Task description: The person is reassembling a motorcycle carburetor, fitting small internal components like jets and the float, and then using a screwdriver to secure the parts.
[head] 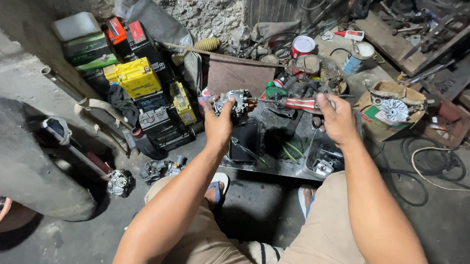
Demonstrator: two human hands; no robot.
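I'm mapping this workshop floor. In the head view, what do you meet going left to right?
Yellow battery → left hand holding a small metal engine part → red-handled screwdriver → right hand → cardboard box of parts.

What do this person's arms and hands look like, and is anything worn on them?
Both arms are bare to the frame's lower edge: no sleeves show. The left hand and right hand wear no gloves, and no watch, ring or band shows. Below are beige trousers.

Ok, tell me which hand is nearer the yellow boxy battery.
Left. The left hand, holding a small metal carburetor, is right of the yellow boxy battery; the right hand is farther right.
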